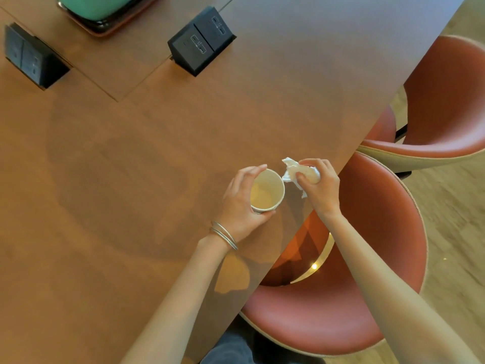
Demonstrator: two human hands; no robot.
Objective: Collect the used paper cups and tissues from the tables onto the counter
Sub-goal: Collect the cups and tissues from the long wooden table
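While the left hand (241, 203) curls round the side of the white paper cup (266, 191), thumb on the near wall and fingers over the far rim, the right hand (319, 187) pinches a crumpled white tissue (291, 170) between thumb and bent fingers, a loose flap sticking out toward the cup. Cup and tissue are just beside each other, over the brown wooden bench (131, 166) near its edge; whether the cup's base rests on the wood or is just clear of it I cannot tell. Below that edge stands a red padded chair (367, 258), and far up the bench are black socket boxes (200, 39). The cup's pale inside may hold some leftover drink, so tipping it on the lift could spill it. A thin cup squeezed hard may buckle, and the tissue's free flap could slip from so light a pinch and drop onto the chair.
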